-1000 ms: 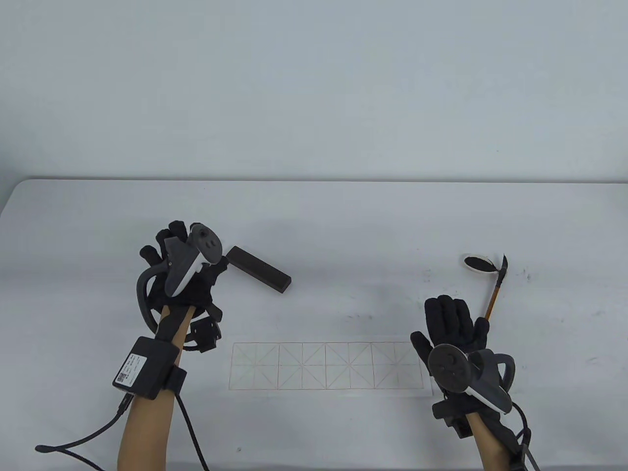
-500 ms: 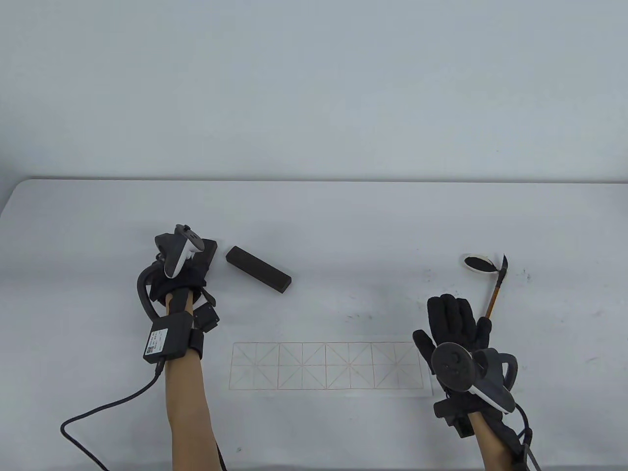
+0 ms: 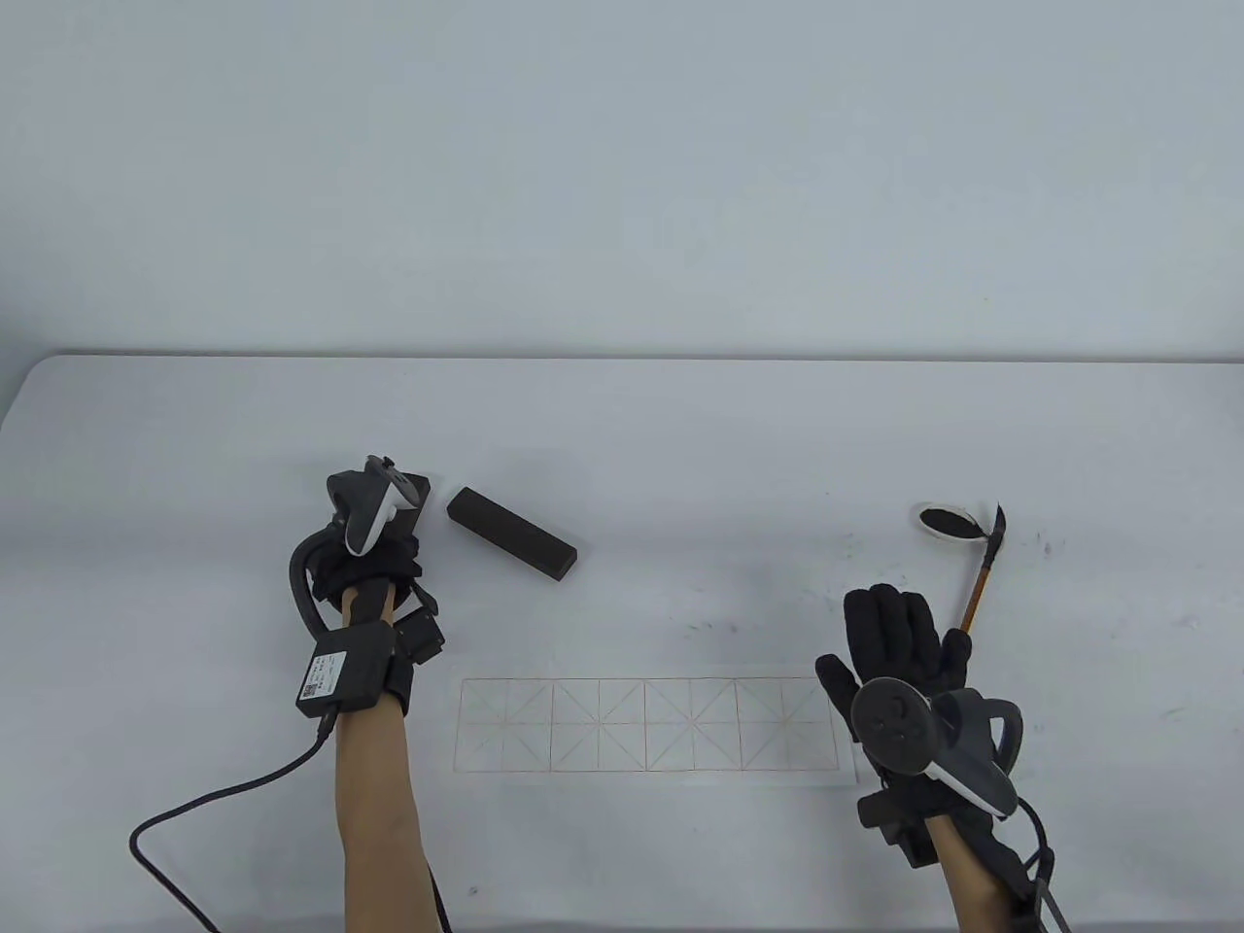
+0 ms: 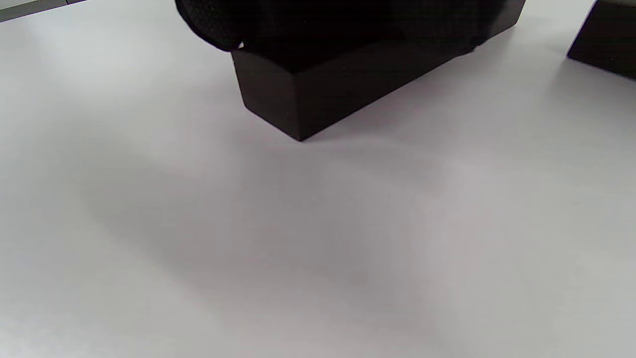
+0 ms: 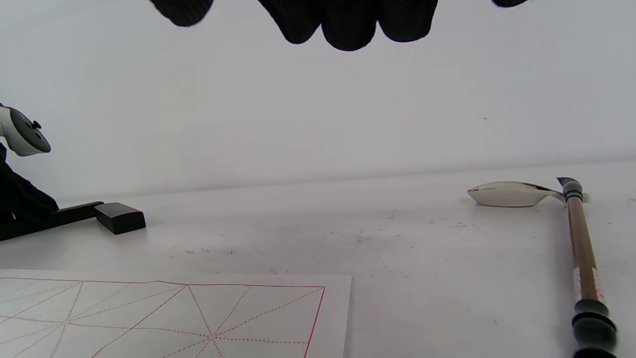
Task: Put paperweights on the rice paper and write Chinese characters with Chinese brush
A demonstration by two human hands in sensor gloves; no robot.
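Two dark block paperweights lie at the middle left of the table. My left hand point(image 3: 374, 549) is bent down over the left paperweight point(image 3: 418, 486); in the left wrist view its gloved fingers point(image 4: 348, 20) wrap the top of that paperweight point(image 4: 323, 94), which looks to be resting on the table. The other paperweight point(image 3: 512, 533) lies free just to the right. The rice paper point(image 3: 646, 724) with its red grid lies near the front edge. My right hand point(image 3: 899, 641) hovers open by the paper's right end, holding nothing. The brush point(image 3: 982, 573) lies beyond it.
A small white ink dish point(image 3: 945, 520) sits at the brush's bristle end, with ink specks on the table around it. The left glove's cable point(image 3: 224, 802) trails over the front left of the table. The table's back edge meets a plain wall.
My left hand has dropped from a raised, spread pose onto the left paperweight and closed over it, its forearm swinging right. The right hand has barely moved.
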